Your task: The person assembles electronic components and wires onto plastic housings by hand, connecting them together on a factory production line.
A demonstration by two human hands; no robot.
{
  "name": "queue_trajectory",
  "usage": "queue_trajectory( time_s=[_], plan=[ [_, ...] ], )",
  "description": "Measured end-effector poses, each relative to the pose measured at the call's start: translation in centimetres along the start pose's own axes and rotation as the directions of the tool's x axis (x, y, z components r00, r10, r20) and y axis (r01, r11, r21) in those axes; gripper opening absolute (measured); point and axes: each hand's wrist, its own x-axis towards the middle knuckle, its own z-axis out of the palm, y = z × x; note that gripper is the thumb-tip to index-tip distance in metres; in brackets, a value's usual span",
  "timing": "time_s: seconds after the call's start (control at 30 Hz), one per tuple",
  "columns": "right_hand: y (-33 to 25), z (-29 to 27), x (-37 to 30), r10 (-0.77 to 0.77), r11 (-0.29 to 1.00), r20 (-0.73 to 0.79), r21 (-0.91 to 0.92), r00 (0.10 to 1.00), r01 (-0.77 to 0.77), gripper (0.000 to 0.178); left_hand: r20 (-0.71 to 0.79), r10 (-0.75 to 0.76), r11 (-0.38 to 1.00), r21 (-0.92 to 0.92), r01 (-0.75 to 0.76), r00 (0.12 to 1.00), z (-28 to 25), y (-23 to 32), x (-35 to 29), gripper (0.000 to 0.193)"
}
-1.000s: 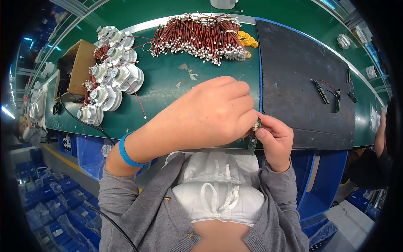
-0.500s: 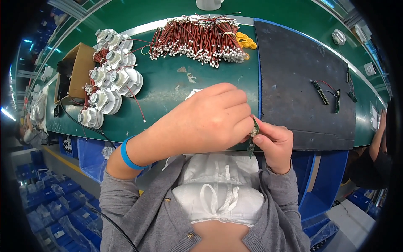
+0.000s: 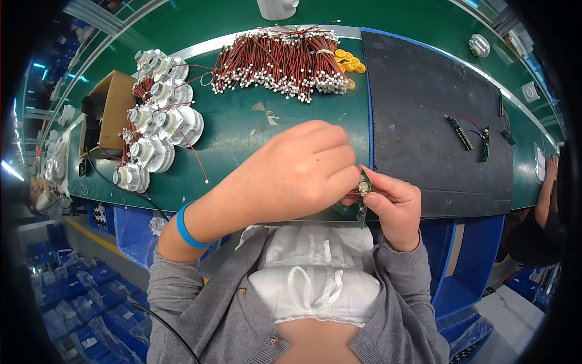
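Note:
My right hand (image 3: pixel 397 206) pinches a small green circuit board (image 3: pixel 362 212) between thumb and fingers, the board standing on edge. White connectors (image 3: pixel 364 188) show on its face. My left hand (image 3: pixel 309 167), with a blue band on its wrist, is closed, its fingertips right against these connectors. What lies inside its fingers is hidden by the back of the hand. Below the left hand a bit of another green board (image 3: pixel 341 208) peeks out, mostly covered. Both hands are over the near edge of the green table (image 3: pixel 242 139).
Bundled red-and-black wires with white plugs (image 3: pixel 279 64) lie at the back, beside yellow round pieces (image 3: pixel 348 60). White round housings (image 3: pixel 160 124) and a cardboard box (image 3: pixel 115 109) stand at left. On the black mat (image 3: pixel 424 121) lie wired circuit boards (image 3: pixel 461 133). Another person's arm (image 3: pixel 547 194) appears far right.
The left hand has shifted slightly, and more of the white connectors shows. A part of a second green board has come into sight beneath it. The right hand keeps its grip on the board.

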Motion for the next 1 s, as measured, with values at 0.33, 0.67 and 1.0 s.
queue_trajectory(
  time_s=[0.33, 0.67, 1.0],
  plan=[
    [-1.5, 0.7, -0.3, 0.05, 0.996, 0.069, -0.074, 0.996, -0.045, 0.035, 0.099, 0.007, 1.0, 0.002, -0.008, 0.995, -1.7, 0.6, -0.5, 0.027],
    [-5.8, 2.9, -1.9, 0.107, 0.99, -0.026, -0.095, 0.994, -0.109, 0.035, 0.188, -0.608, 0.766, -0.117, 0.633, 0.771, -4.4, 4.1, -5.1, 0.072],
    [-22.8, -3.2, 11.4, -0.21, 0.845, 0.038, -0.496, 0.977, 0.201, 0.03, -0.027, -0.627, 0.771, -0.17, 0.614, 0.779, -9.8, -1.6, 11.5, 0.066]
  ],
)
